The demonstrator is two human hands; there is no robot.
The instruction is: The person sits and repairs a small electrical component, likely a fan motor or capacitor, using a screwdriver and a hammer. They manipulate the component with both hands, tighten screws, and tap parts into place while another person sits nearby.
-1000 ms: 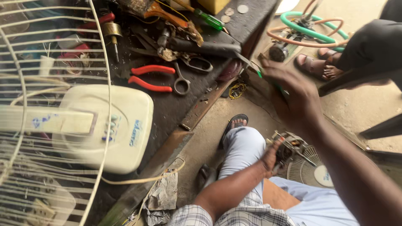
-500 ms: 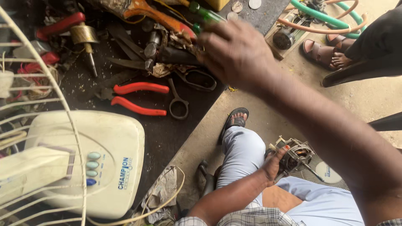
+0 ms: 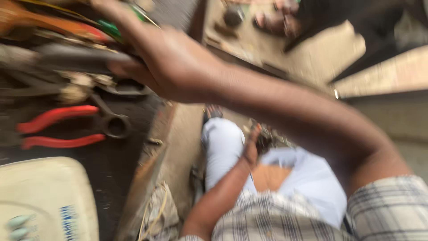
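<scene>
Up on the tabletop (image 3: 129,178), right hand (image 3: 178,67) is closed around a dark tool handle (image 3: 80,56), just above the red-handled pliers (image 3: 58,129); left hand (image 3: 252,145) rests below them at the knee, grip too blurred to tell

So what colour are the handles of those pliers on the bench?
Red, seen clearly in the head view: pliers.

One label is visible: a small blue printed marking (image 3: 68,223) on the cream fan base (image 3: 44,196), at 7 o'clock in the head view. It is blurred and roughly rectangular. No packages, signs or screens are visible.
</scene>
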